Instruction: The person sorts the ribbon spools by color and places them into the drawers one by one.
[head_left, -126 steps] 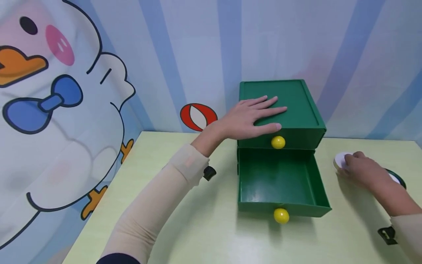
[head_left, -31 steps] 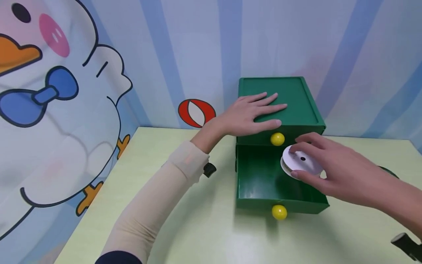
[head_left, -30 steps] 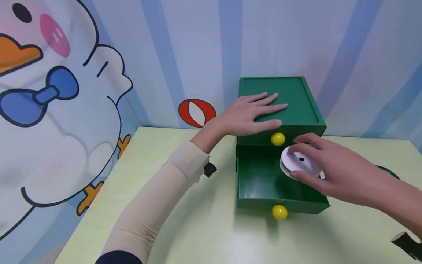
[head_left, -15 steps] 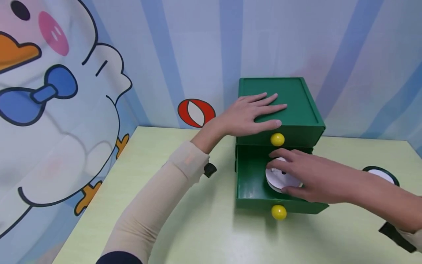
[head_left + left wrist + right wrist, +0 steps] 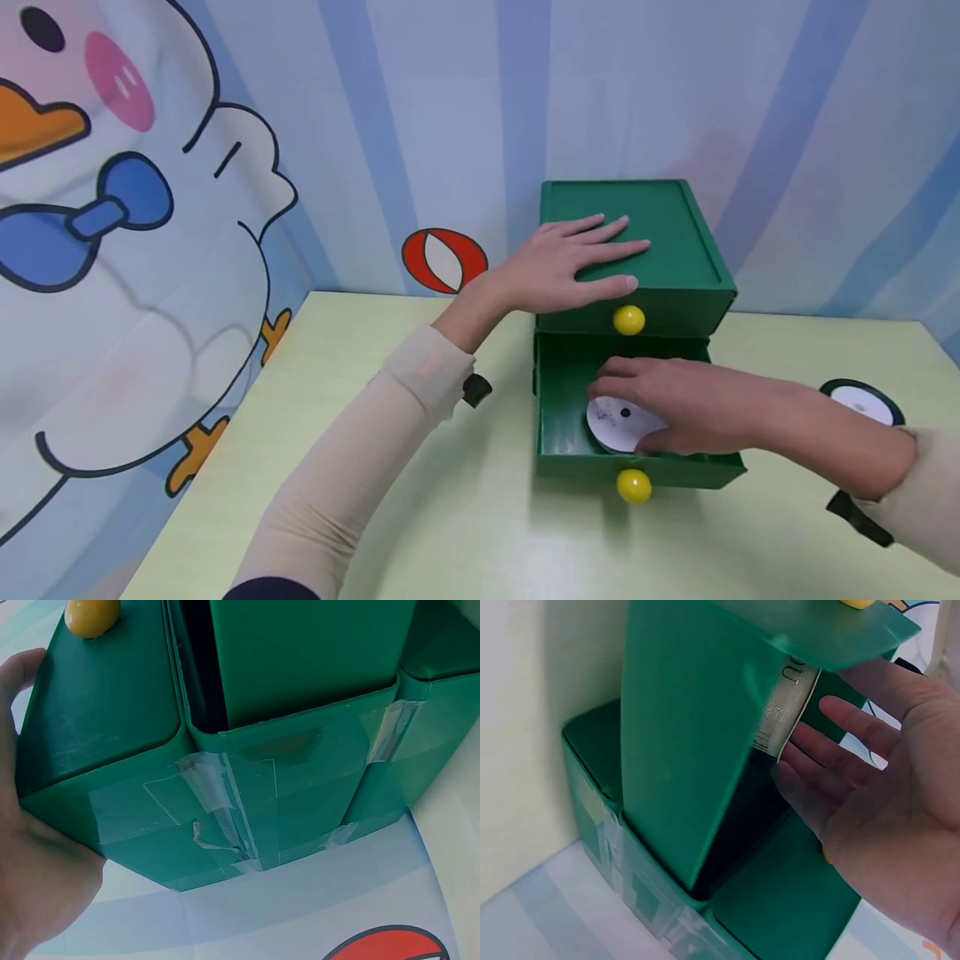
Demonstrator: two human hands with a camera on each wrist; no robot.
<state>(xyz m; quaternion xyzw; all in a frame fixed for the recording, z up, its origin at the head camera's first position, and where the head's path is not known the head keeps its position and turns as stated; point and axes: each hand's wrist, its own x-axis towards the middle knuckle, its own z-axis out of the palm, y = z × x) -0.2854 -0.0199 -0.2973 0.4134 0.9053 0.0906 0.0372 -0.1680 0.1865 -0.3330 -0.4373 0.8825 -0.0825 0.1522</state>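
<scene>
A green drawer cabinet (image 5: 667, 233) stands on the table, its upper drawer closed and the drawer (image 5: 566, 417) below it pulled out. My left hand (image 5: 558, 262) rests on the cabinet top with fingers spread; in the left wrist view its palm shows at the top section's edge. Inside the pulled-out drawer lies a white spool (image 5: 622, 423) with a small dark centre hole. My right hand (image 5: 690, 404) reaches in and holds it, fingers at the far edge and thumb at the near edge. Printed lettering shows on the spool's side in the right wrist view. The hand covers its right part.
To the right, partly behind my right forearm, a second spool (image 5: 862, 400) with a white face and dark green rim lies on the table (image 5: 450, 500). Yellow knobs (image 5: 633, 486) stick out from the drawers. A patterned cloth backdrop (image 5: 420, 125) hangs behind.
My right hand has picked up the white spool from the table at right, carried it left over the pulled-out drawer and lowered it inside. The left hand has stayed on the cabinet top.
</scene>
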